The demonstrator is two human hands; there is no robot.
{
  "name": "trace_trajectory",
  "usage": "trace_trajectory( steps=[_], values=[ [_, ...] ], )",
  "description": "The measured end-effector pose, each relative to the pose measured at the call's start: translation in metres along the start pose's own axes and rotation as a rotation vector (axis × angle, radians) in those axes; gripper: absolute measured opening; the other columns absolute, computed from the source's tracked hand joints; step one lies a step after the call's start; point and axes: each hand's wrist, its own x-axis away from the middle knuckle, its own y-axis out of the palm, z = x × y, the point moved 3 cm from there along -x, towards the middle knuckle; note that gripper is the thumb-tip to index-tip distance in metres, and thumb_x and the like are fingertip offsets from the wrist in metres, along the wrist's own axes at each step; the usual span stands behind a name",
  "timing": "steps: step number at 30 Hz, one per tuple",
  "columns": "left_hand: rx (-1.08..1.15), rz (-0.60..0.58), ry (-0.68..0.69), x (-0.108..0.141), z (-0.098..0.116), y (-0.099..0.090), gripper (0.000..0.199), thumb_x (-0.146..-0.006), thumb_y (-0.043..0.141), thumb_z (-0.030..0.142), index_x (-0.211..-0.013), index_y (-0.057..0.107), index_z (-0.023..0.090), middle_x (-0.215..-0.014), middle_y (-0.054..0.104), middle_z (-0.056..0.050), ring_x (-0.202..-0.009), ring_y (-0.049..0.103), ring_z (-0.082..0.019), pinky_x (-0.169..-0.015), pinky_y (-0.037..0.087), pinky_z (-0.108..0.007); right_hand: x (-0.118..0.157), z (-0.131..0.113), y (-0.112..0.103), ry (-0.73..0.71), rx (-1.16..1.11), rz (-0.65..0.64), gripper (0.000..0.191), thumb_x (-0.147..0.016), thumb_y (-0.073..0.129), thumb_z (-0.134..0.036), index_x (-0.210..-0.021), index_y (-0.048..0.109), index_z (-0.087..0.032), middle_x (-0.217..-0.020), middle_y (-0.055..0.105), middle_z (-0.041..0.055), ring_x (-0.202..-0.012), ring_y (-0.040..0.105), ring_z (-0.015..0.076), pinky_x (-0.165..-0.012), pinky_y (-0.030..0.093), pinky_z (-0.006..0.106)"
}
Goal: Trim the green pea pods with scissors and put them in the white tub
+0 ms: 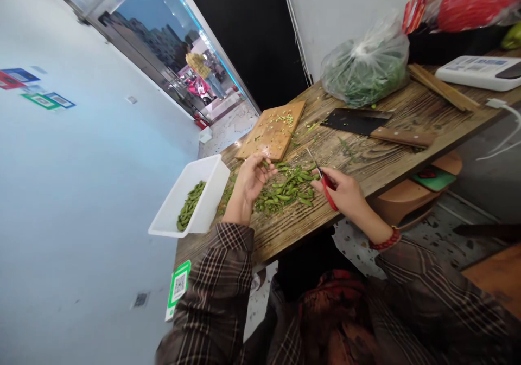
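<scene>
My left hand [254, 178] is raised over the pile, palm turned inward and fingers curled. Between its fingertips shows a bit of green, which looks like a soybean pod [265, 164]. In my right hand [345, 192] are red-handled scissors [329, 191], their blades pointing away over the table. Below and between both hands, green soybean pods [285, 191] lie heaped on the wood with small trimmings among them. To the left, a white plastic tub [165, 213] holds more pods [190, 206].
Beyond the pile lies a wooden cutting board [268, 129] with green scraps. A cleaver [358, 122] rests on the wooden table [325, 207], near a tied bag of greens [366, 72], wooden sticks [443, 87] and a white device [480, 72]. A person [199, 64] stands outside the doorway.
</scene>
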Motion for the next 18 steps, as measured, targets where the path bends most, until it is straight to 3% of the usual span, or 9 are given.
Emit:
trace_trajectory(
  steps=[2,4,6,8,14,18],
  values=[
    [-0.222,-0.001,0.011,-0.023,-0.007,-0.006,0.015,-0.075,0.063,0.029,-0.076,0.056,0.016,-0.061,0.052,0.004,-0.054,0.052,-0.008,-0.060,0.049,-0.024,-0.002,0.006,0.001,0.023,-0.099,0.007,0.038,-0.079,0.064,-0.045,-0.107,0.066,-0.020,-0.070,0.060,-0.0007,-0.060,0.052,0.0128,-0.058,0.042,0.025],
    [-0.631,0.028,0.076,-0.043,-0.016,-0.009,0.012,-0.076,0.061,0.027,-0.074,0.060,0.015,-0.055,0.046,0.005,-0.049,0.044,-0.008,-0.054,0.041,-0.022,-0.003,0.009,0.001,0.035,-0.149,0.013,0.037,-0.079,0.064,-0.044,-0.107,0.066,-0.020,-0.067,0.058,-0.0018,-0.059,0.051,0.0122,-0.057,0.041,0.024],
    [-1.037,0.051,0.153,-0.059,-0.026,-0.010,0.009,-0.073,0.061,0.021,-0.076,0.067,0.014,-0.053,0.046,0.004,-0.050,0.042,-0.009,-0.054,0.037,-0.022,-0.002,0.010,0.001,0.042,-0.163,0.020,0.036,-0.079,0.064,-0.043,-0.107,0.066,-0.020,-0.066,0.056,-0.0024,-0.058,0.049,0.0116,-0.055,0.040,0.023],
    [-1.250,0.051,0.187,-0.070,-0.035,-0.011,0.012,-0.068,0.064,0.015,-0.078,0.071,0.015,-0.053,0.049,0.003,-0.053,0.044,-0.011,-0.058,0.037,-0.024,-0.002,0.009,0.000,0.047,-0.165,0.028,0.036,-0.079,0.064,-0.042,-0.107,0.066,-0.020,-0.065,0.055,-0.0028,-0.057,0.048,0.0112,-0.054,0.039,0.023],
    [-1.366,-0.032,0.175,-0.078,-0.045,-0.021,0.012,-0.068,0.062,0.015,-0.070,0.073,0.014,-0.057,0.057,-0.001,-0.058,0.049,-0.014,-0.062,0.039,-0.026,-0.003,0.009,-0.001,0.040,-0.172,0.046,0.036,-0.078,0.064,-0.042,-0.106,0.065,-0.020,-0.064,0.054,-0.0033,-0.056,0.046,0.0109,-0.054,0.038,0.023],
    [-1.384,-0.096,0.184,-0.069,-0.049,-0.028,0.020,-0.070,0.057,0.014,-0.080,0.075,0.014,-0.063,0.061,-0.002,-0.061,0.051,-0.014,-0.065,0.041,-0.026,-0.002,0.009,-0.001,0.042,-0.152,0.047,0.035,-0.077,0.065,-0.041,-0.106,0.066,-0.021,-0.063,0.053,-0.0036,-0.056,0.046,0.0111,-0.054,0.037,0.023]
  ],
)
